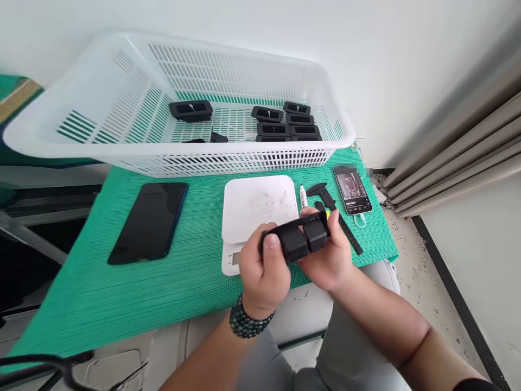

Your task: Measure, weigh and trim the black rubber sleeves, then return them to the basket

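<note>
A black molded plastic part [296, 245] with two box-shaped bulges is held up in front of me, over the near edge of the table. My left hand [266, 266] grips its left end, the thumb pressed on top. Around its right end my right hand [331, 255] is closed, with something small and yellow showing by the fingers. Behind and below the part lies a white kitchen scale [260, 203], its display partly hidden by my left hand. A black caliper [345, 228] and a white marker [303, 195] rest near my right hand.
A large white plastic basket [228, 151] stands at the back, holding several similar black parts [272, 130]. On the green mat [195, 288] lie a dark tablet [148, 222] at left and a lit phone [353, 190] at right. Grey curtains [459, 146] hang on the right.
</note>
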`<state>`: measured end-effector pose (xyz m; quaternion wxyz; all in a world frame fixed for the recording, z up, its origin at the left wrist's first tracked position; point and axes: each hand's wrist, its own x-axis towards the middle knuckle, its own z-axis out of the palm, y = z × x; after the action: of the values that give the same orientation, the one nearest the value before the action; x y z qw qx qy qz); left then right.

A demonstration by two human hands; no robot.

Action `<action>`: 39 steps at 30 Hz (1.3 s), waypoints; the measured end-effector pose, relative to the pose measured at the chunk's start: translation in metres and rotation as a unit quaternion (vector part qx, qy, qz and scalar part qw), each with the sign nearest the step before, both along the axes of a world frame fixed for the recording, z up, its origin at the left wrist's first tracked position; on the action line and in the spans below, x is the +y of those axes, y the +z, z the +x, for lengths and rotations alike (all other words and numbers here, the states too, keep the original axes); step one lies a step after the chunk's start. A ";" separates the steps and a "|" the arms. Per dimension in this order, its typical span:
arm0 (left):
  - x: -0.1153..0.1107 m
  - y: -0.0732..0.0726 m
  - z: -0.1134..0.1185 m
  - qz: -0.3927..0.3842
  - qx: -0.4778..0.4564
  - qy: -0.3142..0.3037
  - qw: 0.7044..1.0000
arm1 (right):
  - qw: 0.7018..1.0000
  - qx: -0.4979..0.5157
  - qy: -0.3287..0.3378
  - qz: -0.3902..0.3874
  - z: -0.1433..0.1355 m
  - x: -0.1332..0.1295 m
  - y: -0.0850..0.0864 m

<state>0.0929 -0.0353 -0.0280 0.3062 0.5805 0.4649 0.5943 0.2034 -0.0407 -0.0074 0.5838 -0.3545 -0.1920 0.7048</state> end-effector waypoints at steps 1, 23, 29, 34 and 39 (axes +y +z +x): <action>-0.002 0.001 0.000 0.009 0.024 -0.018 0.999 | 1.000 -0.009 -0.006 -0.002 0.001 0.001 0.001; 0.003 -0.001 -0.018 0.071 0.101 -0.191 0.974 | 0.939 -0.294 0.000 0.181 0.000 -0.011 0.008; 0.002 -0.008 -0.012 0.028 0.014 -0.039 0.999 | 0.947 -0.266 0.043 0.174 0.001 -0.007 0.001; -0.001 -0.013 -0.007 0.015 -0.016 0.004 1.000 | 0.932 -0.306 0.040 0.189 -0.004 -0.012 -0.002; 0.002 -0.011 -0.013 0.028 -0.027 -0.050 0.998 | 0.915 -0.327 0.084 0.219 0.003 -0.013 0.003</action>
<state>0.0798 -0.0335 -0.0389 0.3314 0.5950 0.4101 0.6067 0.2062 -0.0541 -0.0048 0.4899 -0.4109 -0.5510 0.5363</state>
